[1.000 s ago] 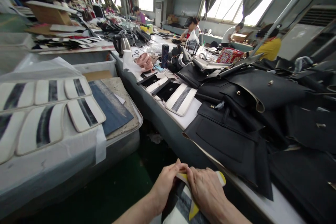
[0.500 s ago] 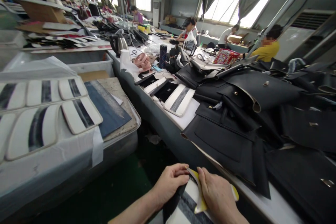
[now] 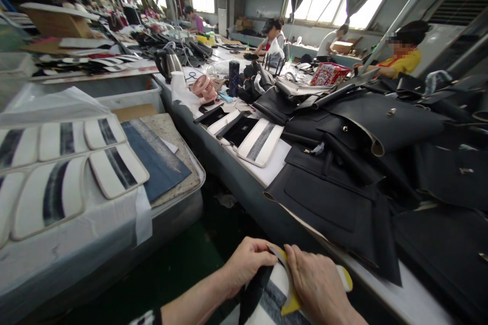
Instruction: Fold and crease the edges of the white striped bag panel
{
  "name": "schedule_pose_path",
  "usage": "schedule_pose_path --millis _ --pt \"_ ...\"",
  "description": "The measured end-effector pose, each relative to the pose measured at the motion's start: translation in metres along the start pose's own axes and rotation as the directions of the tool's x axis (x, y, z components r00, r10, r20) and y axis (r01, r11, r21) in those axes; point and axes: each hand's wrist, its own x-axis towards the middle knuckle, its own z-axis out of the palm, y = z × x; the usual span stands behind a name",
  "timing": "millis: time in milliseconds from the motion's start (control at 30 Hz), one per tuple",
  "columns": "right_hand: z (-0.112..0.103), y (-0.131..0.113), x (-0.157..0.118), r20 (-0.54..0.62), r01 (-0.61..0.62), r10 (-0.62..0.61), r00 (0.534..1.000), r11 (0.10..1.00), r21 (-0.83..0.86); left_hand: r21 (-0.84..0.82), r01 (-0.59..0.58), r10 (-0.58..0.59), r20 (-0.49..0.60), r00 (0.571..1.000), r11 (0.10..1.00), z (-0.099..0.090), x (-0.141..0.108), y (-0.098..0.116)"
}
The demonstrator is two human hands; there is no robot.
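Low in front of me is a white panel with a dark stripe (image 3: 275, 280), with black material (image 3: 256, 287) along its left side. My left hand (image 3: 249, 261) is closed, pinching the panel's far edge where the black material meets it. My right hand (image 3: 318, 279) is closed round a yellow-edged, pale curved piece (image 3: 292, 302) and presses it along the panel. A rounded yellow end (image 3: 346, 278) sticks out past the right hand; whether it belongs to the same piece is hidden.
Similar striped white panels (image 3: 64, 190) lie on the left bin's cover beside a blue sheet (image 3: 152, 157). Black bag pieces (image 3: 331, 208) are heaped on the right-hand table. Farther back stand a kettle (image 3: 170, 65) and a pink fan (image 3: 204, 87). Several people work beyond.
Both hands keep their grips, and the yellow-edged piece has shifted only slightly. The view has moved a little, and a person in yellow at the right has turned and shifted right.
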Motion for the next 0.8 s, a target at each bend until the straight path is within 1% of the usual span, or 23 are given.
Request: schedule_pose_path --millis 100,133,167,200,233,267,300,333,367,400,433,467,500,567,633,700,800 --pt "0.003 0.001 0.002 0.010 -0.064 0.064 0.998 0.993 0.094 0.044 -0.029 0.031 -0.041 0.999 0.999 0.003 0.001 0.001" --pt "0.007 0.003 0.003 0.006 -0.087 0.087 0.996 0.982 0.166 0.059 -0.046 0.049 -0.050 0.998 0.997 0.004 0.002 0.000" --pt "0.010 0.007 0.004 0.016 -0.114 0.115 0.993 0.950 0.290 0.081 -0.059 0.064 -0.060 0.996 0.995 0.005 0.003 -0.001" --pt "0.014 0.012 0.005 0.055 -0.160 0.152 0.987 0.867 0.472 0.109 -0.067 0.075 -0.070 0.995 0.992 0.005 0.004 -0.003" --pt "0.017 0.017 0.006 0.125 -0.225 0.190 0.974 0.716 0.661 0.142 -0.072 0.084 -0.079 0.993 0.987 0.005 0.005 -0.005" --pt "0.018 0.022 0.005 0.208 -0.288 0.207 0.956 0.525 0.801 0.177 -0.075 0.091 -0.086 0.992 0.981 0.005 0.006 -0.006" --pt "0.016 0.027 0.004 0.285 -0.338 0.200 0.937 0.325 0.883 0.210 -0.076 0.097 -0.092 0.991 0.975 0.005 0.006 -0.008" --pt "0.013 0.032 0.001 0.344 -0.369 0.170 0.923 0.148 0.918 0.236 -0.077 0.102 -0.094 0.990 0.969 0.004 0.006 -0.009" --pt "0.008 0.035 -0.001 0.371 -0.376 0.132 0.919 0.012 0.927 0.251 -0.082 0.108 -0.094 0.990 0.964 0.004 0.006 -0.010" --pt "0.003 0.038 -0.003 0.368 -0.362 0.090 0.925 -0.078 0.929 0.260 -0.090 0.117 -0.093 0.989 0.961 0.004 0.006 -0.011" --pt "-0.003 0.039 -0.004 0.349 -0.340 0.045 0.936 -0.135 0.931 0.266 -0.098 0.127 -0.092 0.988 0.959 0.004 0.006 -0.011" --pt "-0.007 0.040 -0.004 0.324 -0.319 0.001 0.946 -0.172 0.932 0.269 -0.107 0.136 -0.092 0.986 0.957 0.004 0.006 -0.011" --pt "-0.010 0.039 -0.002 0.300 -0.301 -0.029 0.953 -0.169 0.939 0.265 -0.113 0.142 -0.091 0.986 0.957 0.004 0.006 -0.010" --pt "-0.009 0.037 0.005 0.263 -0.264 -0.024 0.964 -0.066 0.962 0.238 -0.111 0.134 -0.083 0.987 0.965 0.004 0.007 -0.009" --pt "-0.002 0.032 0.014 0.258 -0.258 0.002 0.966 0.026 0.966 0.199 -0.102 0.119 -0.072 0.990 0.975 0.004 0.007 -0.008" --pt "0.006 0.028 0.021 0.260 -0.258 -0.019 0.966 0.066 0.964 0.176 -0.099 0.112 -0.065 0.992 0.979 0.003 0.006 -0.008" --pt "0.014 0.023 0.024 0.212 -0.206 -0.091 0.973 0.070 0.976 0.142 -0.097 0.105 -0.050 0.993 0.985 0.001 0.005 -0.011"
